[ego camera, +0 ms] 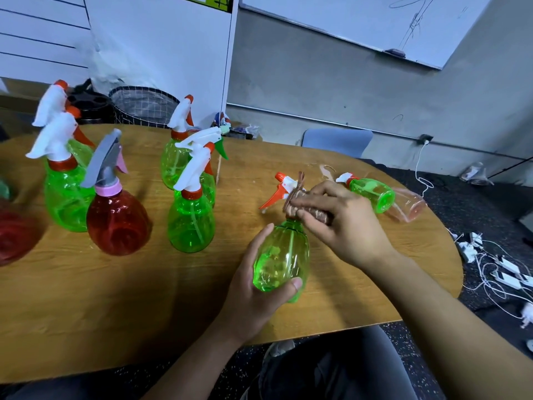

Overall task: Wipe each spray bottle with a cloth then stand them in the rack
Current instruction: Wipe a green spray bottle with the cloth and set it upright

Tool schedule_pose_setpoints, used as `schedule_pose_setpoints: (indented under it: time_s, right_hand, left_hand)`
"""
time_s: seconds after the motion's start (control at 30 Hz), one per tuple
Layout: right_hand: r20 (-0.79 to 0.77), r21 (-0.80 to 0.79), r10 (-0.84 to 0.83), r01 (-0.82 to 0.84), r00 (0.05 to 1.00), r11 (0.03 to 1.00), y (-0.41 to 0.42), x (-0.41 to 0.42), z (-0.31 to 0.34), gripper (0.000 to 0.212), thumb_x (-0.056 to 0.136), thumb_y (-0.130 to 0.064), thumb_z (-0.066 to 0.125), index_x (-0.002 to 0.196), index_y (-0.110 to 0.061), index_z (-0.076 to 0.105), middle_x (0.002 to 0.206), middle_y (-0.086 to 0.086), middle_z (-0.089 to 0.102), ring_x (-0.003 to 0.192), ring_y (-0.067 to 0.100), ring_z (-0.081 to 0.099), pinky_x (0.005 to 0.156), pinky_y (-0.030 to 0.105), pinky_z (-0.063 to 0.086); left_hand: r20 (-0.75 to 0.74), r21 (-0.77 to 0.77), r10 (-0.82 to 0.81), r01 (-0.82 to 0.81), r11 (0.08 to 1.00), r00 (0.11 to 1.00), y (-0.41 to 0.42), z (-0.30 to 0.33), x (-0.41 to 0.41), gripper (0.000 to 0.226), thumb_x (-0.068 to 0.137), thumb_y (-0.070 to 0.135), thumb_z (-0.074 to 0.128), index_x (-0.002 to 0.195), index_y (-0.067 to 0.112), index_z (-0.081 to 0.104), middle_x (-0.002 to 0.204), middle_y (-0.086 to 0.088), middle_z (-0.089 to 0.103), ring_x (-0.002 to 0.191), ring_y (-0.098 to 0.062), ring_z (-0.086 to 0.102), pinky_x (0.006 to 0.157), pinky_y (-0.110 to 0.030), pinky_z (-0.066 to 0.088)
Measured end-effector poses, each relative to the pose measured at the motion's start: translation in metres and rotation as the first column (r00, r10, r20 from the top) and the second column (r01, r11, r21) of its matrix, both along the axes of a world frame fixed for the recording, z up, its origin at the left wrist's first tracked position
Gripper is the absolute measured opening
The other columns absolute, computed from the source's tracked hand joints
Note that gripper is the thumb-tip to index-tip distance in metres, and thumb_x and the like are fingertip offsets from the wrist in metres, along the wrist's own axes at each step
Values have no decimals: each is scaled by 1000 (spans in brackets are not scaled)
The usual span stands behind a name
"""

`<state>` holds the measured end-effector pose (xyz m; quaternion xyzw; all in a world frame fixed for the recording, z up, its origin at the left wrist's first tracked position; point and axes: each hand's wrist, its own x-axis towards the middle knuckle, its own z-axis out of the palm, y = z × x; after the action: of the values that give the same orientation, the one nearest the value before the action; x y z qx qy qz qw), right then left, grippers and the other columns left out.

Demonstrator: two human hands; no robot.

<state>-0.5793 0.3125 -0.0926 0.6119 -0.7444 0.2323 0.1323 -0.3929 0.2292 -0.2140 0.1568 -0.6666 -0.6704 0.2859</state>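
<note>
Left hand nearest, cupped round the belly of a green spray bottle held tilted just above the desk, thumb across its base; right hand curled round a brownish cloth bunched at the neck below the orange trigger. Wiping in progress, likely mid-task: several green bottles and a red spray bottle upright at left, another green bottle and a clear one lying at right. No rack identifiable.

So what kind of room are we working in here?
Probably an office or meeting room: a whiteboard with marker scribbles on the wall, an oval wooden table, a blue-grey chair beyond it, and chargers with cables on the dark floor.
</note>
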Motion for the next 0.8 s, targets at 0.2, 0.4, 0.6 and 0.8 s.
schedule_pose_setpoints:
  time_s: [0.2,0.4,0.6,0.8]
  right_hand:
    - [570,-155,-52,170,820,973,-34,-13,35,15,101,-22,71,111,-21,82,79,-22,73,56,-2,57,54,15,43]
    - [590,50,-144,143,794,989,-43,-12,31,18,99,-31,74,110,-21,83,66,-11,68,42,2,51,42,17,36]
    - [709,174,-231,151,666,973,-15,-10,36,14,99,-31,73,107,-24,81,59,9,60,43,19,40,35,20,28]
    - [657,274,-305,158,689,949,1,-19,55,16,94,-36,75,100,-23,82,60,8,62,37,12,40,33,18,28]
  left_hand:
    - [13,3,-43,43,999,999,1,-1,0,95,77,31,88,155,56,39,146,14,62,131,-12,64,102,-33,57]
    - [9,-10,-28,28,1000,1000,3,0,2,93,78,27,86,155,53,41,140,19,64,127,-10,65,97,-25,56]
    - [2,20,-11,11,1000,1000,1,3,3,91,78,31,87,155,53,42,142,23,62,128,-6,64,96,-18,54]
    - [22,-7,-19,19,1000,1000,2,1,0,94,74,40,87,154,59,40,150,12,58,133,-14,62,107,-39,55]
